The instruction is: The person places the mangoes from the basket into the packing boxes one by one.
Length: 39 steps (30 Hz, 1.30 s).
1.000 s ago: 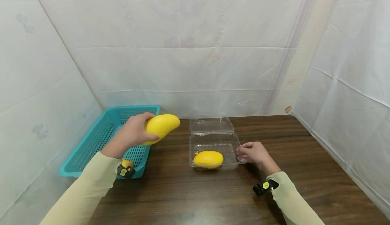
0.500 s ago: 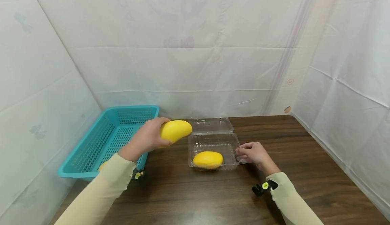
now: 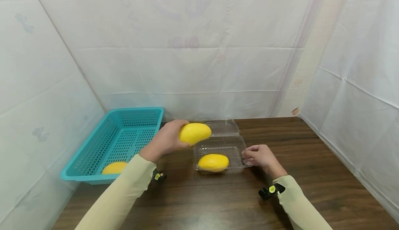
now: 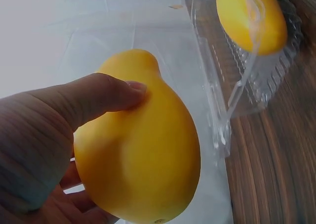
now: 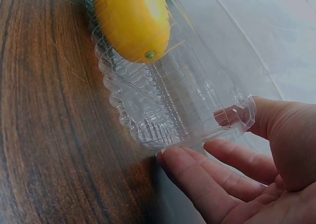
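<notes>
My left hand (image 3: 168, 138) grips a yellow mango (image 3: 195, 133), held in the air at the left side of a clear plastic clamshell box (image 3: 235, 153). The left wrist view shows the thumb pressed across the top of this mango (image 4: 148, 155) and the other fingers beneath it. A second mango (image 3: 213, 162) lies in the front left part of the box, whose lid (image 3: 224, 127) is folded back toward the wall. At the box's right edge, my right hand (image 3: 260, 157) pinches the rim between thumb and fingers, as the right wrist view also shows.
A turquoise perforated basket (image 3: 65, 174) stands at the left, with another mango (image 3: 114, 167) in its front part. The dark wooden table (image 3: 199, 202) carries everything. White sheeting (image 3: 199, 67) hangs behind the table and along both sides.
My left hand has carried its mango rightward from over the basket's right edge to the box. The mango left in the basket now shows more fully. My right hand stays on the rim.
</notes>
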Each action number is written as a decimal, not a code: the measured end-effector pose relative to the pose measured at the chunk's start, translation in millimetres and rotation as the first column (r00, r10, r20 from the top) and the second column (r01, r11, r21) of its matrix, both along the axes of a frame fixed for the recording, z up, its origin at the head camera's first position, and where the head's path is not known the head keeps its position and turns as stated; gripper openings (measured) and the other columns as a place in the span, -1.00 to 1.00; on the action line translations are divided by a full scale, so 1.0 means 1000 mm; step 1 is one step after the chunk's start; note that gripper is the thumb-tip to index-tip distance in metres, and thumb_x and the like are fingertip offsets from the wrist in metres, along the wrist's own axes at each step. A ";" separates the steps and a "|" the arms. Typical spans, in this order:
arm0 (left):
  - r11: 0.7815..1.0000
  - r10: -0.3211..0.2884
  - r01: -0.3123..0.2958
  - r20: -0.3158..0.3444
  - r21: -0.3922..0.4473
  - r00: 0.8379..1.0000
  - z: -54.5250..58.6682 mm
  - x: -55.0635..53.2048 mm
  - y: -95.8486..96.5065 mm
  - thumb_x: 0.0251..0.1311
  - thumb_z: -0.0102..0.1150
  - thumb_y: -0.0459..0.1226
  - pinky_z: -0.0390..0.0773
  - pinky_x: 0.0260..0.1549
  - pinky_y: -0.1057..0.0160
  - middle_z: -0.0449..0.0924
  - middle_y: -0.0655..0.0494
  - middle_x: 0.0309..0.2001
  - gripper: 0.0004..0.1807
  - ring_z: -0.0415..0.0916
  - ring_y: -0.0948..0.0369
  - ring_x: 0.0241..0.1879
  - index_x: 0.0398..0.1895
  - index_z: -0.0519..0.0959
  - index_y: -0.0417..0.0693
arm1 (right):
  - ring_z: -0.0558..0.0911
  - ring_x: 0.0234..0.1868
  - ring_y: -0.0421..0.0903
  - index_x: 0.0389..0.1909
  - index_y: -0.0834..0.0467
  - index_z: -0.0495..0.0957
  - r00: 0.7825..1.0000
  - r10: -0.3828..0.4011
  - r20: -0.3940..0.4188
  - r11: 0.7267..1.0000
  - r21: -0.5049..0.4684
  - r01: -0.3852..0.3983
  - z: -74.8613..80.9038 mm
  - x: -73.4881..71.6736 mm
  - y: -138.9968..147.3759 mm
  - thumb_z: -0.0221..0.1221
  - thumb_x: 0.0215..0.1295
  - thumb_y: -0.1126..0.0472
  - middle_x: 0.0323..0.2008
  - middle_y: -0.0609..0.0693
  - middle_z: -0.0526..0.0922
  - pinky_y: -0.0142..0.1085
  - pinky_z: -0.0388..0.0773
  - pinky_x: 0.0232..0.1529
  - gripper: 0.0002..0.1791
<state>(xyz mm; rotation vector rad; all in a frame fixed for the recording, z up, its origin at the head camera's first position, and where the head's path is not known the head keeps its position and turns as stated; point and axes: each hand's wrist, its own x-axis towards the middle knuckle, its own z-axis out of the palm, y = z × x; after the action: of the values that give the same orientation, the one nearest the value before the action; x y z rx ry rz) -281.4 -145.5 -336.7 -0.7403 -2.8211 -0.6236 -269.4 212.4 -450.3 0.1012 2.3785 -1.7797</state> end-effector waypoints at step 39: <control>0.989 -0.084 0.100 0.143 -0.108 0.986 -0.027 -0.034 0.080 -0.03 0.57 -0.21 0.59 0.01 0.09 0.62 0.00 0.17 -0.20 0.52 0.10 0.03 0.35 0.48 -0.12 | 0.80 -0.27 -0.07 0.01 0.44 0.65 1.000 -0.002 0.021 1.000 0.020 0.001 0.004 0.002 0.001 0.20 0.42 0.27 -0.16 0.23 0.80 -0.29 0.75 -0.26 -0.68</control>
<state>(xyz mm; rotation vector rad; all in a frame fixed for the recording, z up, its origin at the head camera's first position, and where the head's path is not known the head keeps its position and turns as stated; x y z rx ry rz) -315.2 -65.5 -364.0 -0.8847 -2.9848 -0.5497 -266.9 213.9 -445.8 0.1235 2.3827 -1.7475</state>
